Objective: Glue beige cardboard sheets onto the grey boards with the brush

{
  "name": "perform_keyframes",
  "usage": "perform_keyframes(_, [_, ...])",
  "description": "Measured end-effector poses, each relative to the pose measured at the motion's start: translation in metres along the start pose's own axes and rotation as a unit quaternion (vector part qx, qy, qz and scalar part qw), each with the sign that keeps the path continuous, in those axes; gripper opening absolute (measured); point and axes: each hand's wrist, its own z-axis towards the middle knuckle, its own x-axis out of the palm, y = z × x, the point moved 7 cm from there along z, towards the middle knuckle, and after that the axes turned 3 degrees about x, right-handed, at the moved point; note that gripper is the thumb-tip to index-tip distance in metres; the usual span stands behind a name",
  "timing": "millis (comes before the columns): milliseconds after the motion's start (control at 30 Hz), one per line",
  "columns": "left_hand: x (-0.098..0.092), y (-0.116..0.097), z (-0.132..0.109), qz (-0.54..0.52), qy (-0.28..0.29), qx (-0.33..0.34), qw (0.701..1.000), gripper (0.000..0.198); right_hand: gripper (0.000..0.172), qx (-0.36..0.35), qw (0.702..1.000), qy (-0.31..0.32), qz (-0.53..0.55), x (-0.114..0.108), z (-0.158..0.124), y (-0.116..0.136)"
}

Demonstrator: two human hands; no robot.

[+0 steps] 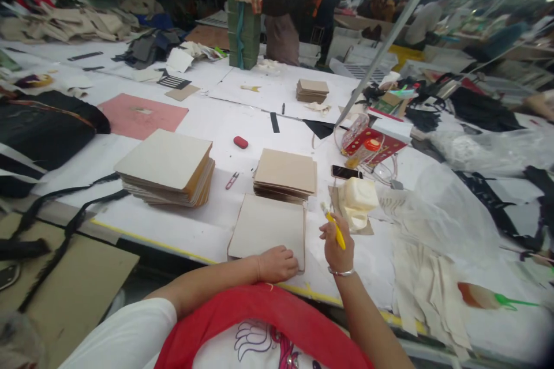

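My right hand [339, 251] is closed around a yellow-handled brush [339, 233], its bristle end pointing up and away from me. Just beyond the brush, a cream-coloured plastic tub [360, 195], cut open, sits on a piece of brown card. With fingers curled, my left hand [279, 264] lies on the lower right corner of a pale cardboard sheet [266, 225], which rests on the table in front of me. Behind that sheet stands a stack of tan cardboard pieces [284, 170]. A taller stack of cardboard [167, 161] is to the left.
Thread snips [232, 180] and a red oval case [240, 142] lie mid-table. A phone [346, 172] and a red box [374, 147] are at right, near fabric strips [428, 282]. Across the table, a person [281, 6] handles a green stack [243, 31]. A metal pole [389, 40] slants upward.
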Motion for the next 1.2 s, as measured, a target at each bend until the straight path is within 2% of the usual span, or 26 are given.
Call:
perform_keyframes(167, [-0.002,0.0,0.004,0.008,-0.013,-0.007,1.0,0.014,0.042,0.059,0.99,0.01,0.127,0.005,0.015,0.003])
perform_keyframes(300, [0.0,-0.001,0.001,0.005,0.004,-0.001,1.0,0.015,0.047,0.104,0.974,0.084,0.182,0.025,0.018,0.006])
perform_keyframes(367, [-0.001,0.002,-0.005,0.007,0.003,-0.03,1.0,0.021,0.047,0.136,0.959,0.154,0.194,0.045,0.018,0.009])
perform_keyframes(467, [-0.002,0.012,-0.019,0.018,-0.001,-0.133,0.991,0.04,0.04,0.152,0.93,0.277,0.19,0.084,0.014,0.023])
perform_keyframes(533, [0.002,0.017,-0.029,0.007,0.007,-0.192,0.981,0.044,0.037,0.142,0.903,0.357,0.191,0.112,0.006,0.037])
perform_keyframes(667, [0.01,0.019,-0.037,-0.044,0.019,-0.218,0.975,0.041,0.029,0.116,0.856,0.475,0.171,0.159,-0.014,0.058])
perform_keyframes(767, [0.012,0.022,-0.039,-0.063,0.003,-0.229,0.971,0.04,0.025,0.113,0.832,0.523,0.144,0.182,-0.021,0.058])
perform_keyframes(867, [0.013,0.022,-0.041,-0.075,-0.006,-0.226,0.971,0.041,0.024,0.122,0.844,0.501,0.145,0.195,-0.008,0.049])
perform_keyframes(1000, [0.014,0.022,-0.044,-0.085,-0.016,-0.222,0.971,0.041,0.026,0.15,0.886,0.402,0.177,0.2,0.023,0.031])
perform_keyframes(1100, [0.016,0.022,-0.044,-0.087,-0.008,-0.222,0.971,0.042,0.028,0.177,0.909,0.332,0.176,0.197,0.036,0.017])
perform_keyframes(1200, [0.017,0.023,-0.044,-0.088,0.001,-0.227,0.97,0.042,0.029,0.184,0.929,0.276,0.162,0.182,0.041,0.005])
